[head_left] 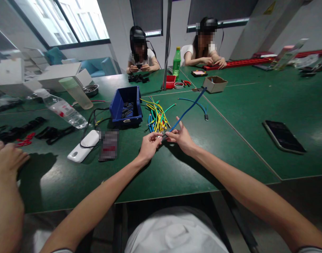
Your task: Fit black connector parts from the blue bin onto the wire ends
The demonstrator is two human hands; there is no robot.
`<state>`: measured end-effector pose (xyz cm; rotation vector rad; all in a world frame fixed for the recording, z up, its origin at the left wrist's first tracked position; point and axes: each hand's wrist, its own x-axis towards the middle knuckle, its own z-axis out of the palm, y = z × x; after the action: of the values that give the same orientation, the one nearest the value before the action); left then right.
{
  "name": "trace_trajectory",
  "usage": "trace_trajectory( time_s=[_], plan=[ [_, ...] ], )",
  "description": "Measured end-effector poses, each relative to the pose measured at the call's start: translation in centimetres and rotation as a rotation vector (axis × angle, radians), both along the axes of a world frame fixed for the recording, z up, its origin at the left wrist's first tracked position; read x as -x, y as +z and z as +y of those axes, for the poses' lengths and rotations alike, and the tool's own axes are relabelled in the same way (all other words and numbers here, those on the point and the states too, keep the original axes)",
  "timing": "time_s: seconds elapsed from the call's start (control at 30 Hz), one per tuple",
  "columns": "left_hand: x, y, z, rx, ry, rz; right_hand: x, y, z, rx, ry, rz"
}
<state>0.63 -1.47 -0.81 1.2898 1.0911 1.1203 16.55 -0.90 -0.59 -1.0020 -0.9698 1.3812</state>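
Observation:
My left hand (149, 144) and my right hand (180, 137) meet over the green table (176, 168), both pinching the near end of a blue cable (188, 109) that rises up and away to the right. A small dark connector sits between the fingertips. Just beyond lies a bundle of yellow, blue and green cables (157, 116). Another blue cable (197, 104) lies further right.
A blue bin (126, 105) with black parts stands behind the bundle. A white power bank (83, 150), a plastic bottle (63, 109) and black parts lie left; a phone (283, 136) lies right. Another person's arm (5, 182) rests at the left. Two people sit across the table.

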Motion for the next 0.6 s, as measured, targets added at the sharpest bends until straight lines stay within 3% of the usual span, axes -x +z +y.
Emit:
trace_trajectory(
  time_s=[0.2,0.33,0.4,0.5,0.57,0.6],
  plan=[
    [-0.1,-0.5,-0.2,-0.068,-0.076,0.065,-0.6,0.4,0.1,0.017,-0.009,-0.014],
    [0.4,-0.5,-0.5,-0.168,-0.097,0.236,-0.9,0.9,0.0,-0.015,-0.028,-0.058],
    [0.4,1.0,-0.9,-0.230,-0.051,0.339,-1.1,1.0,0.1,-0.010,-0.034,-0.094],
    [-0.4,5.7,-2.8,-0.315,0.047,0.333,-1.5,1.0,0.3,0.007,-0.051,-0.169],
    [-1.0,8.2,-5.5,-0.308,-0.014,0.087,-1.8,1.1,0.5,0.013,-0.065,-0.214],
    [-1.0,8.4,-7.5,-0.274,-0.121,-0.083,-2.0,1.1,0.6,0.016,-0.068,-0.232]
  ],
)
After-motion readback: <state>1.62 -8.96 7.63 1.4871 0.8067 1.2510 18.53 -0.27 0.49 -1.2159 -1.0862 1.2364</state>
